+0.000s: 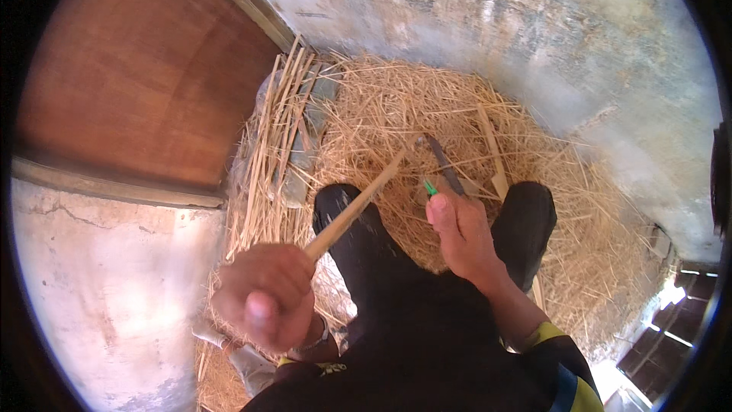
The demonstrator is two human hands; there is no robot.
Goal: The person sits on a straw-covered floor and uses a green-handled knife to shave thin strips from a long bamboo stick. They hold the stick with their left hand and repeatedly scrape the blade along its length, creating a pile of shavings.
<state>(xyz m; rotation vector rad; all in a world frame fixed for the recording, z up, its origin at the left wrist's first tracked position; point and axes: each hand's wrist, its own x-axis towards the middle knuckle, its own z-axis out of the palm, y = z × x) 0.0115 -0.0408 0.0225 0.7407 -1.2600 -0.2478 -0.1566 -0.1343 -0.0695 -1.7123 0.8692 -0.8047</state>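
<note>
My left hand (pixel 267 294) is closed around the near end of a pale bamboo strip (pixel 354 217), which slants up and to the right. Its far tip lies close to the end of the dark blade; whether they touch I cannot tell. That blade belongs to a knife (pixel 446 168) gripped in my right hand (pixel 461 233). A small green piece (pixel 431 187) pokes out by the right thumb. Fingers hide the knife's handle. Both hands are over my dark-clad knees, with the left hand slightly blurred.
Straw-like shavings (pixel 396 99) cover the floor ahead and to the right. A bundle of split strips (pixel 267 145) lies at left over grey stones. Another flat strip (pixel 492 141) rests near my right knee. A stained wall (pixel 534 38) stands behind, and a brown wooden panel (pixel 137 69) at left.
</note>
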